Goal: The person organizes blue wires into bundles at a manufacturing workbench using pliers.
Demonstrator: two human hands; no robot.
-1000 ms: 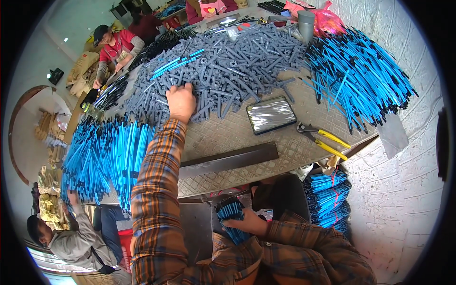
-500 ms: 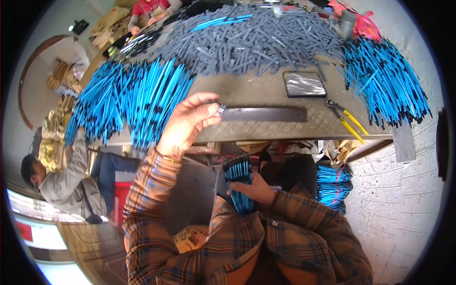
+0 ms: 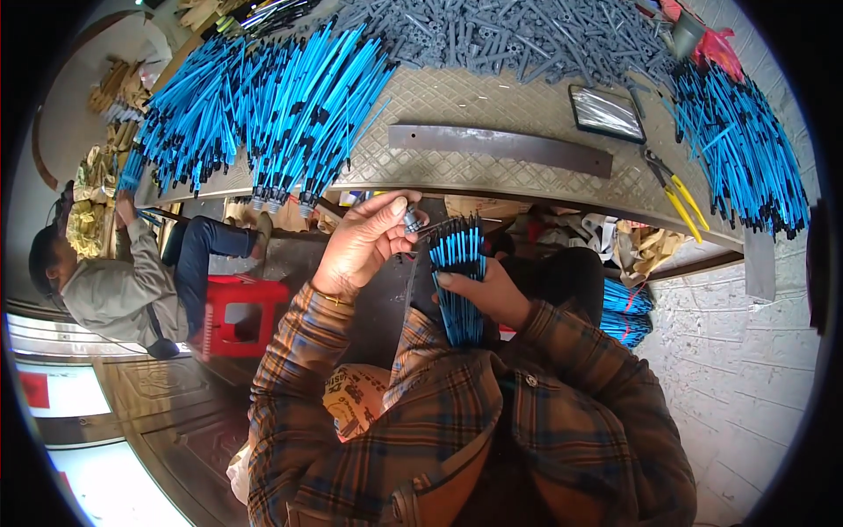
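Observation:
My left hand (image 3: 364, 244) is closed, with thumb and fingertips pinching a small grey ridged piece (image 3: 412, 220) whose kind I cannot make out. It hovers just left of the upper end of a bundle of thin blue sticks with black ends (image 3: 460, 250). Around the middle of that bundle my right hand (image 3: 492, 294) is closed, thumb across its front, holding it upright above my lap. Beyond both hands, on the table (image 3: 474, 97), lies a flat dark metal strip (image 3: 505, 147) with a hole near each end.
Blue stick piles (image 3: 307, 114) cover the table's left, and another pile (image 3: 746, 158) its right. Grey plastic pieces (image 3: 527, 35) heap at the back. Yellow-handled pliers (image 3: 676, 193) and a black-rimmed tray (image 3: 606, 112) lie on the right. A person (image 3: 114, 272) sits left, near a red stool (image 3: 237, 316).
My left hand has drawn back from the metal strip's left end toward the stick bundle, the grey piece still pinched. The right hand keeps hold of the bundle. The whole view has shifted downward.

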